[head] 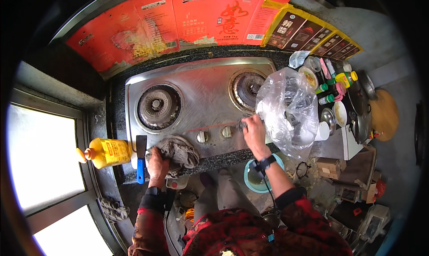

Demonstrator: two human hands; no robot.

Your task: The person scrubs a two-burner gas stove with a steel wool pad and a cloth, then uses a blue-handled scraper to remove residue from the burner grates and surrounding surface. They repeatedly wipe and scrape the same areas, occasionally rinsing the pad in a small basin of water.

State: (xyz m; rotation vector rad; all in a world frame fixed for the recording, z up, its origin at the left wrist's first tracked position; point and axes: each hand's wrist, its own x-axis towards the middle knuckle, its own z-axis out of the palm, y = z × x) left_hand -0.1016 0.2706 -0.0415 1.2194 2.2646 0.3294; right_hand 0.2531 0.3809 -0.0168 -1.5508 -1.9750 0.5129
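My right hand (pixel 254 133) holds a dark scouring pad (pixel 244 121) against the front right part of the stainless steel gas stove (pixel 204 98), just below the right burner (pixel 248 88). A grey rag (pixel 181 152) lies bunched on the front left edge of the stove, and my left hand (pixel 158 165) grips its left end. Beside that hand rests a putty knife with a blue handle (pixel 140 170). The left burner (pixel 156 103) is behind the rag. Two control knobs (pixel 202 136) sit between my hands.
A yellow detergent bottle (pixel 109 153) stands at the left. A clear plastic bag (pixel 290 112) overlaps the stove's right end, beside bottles, bowls and a lidded pan (pixel 363 122). Red cardboard (pixel 207 18) lines the back wall. On the floor sits a light-blue basin (pixel 249 179).
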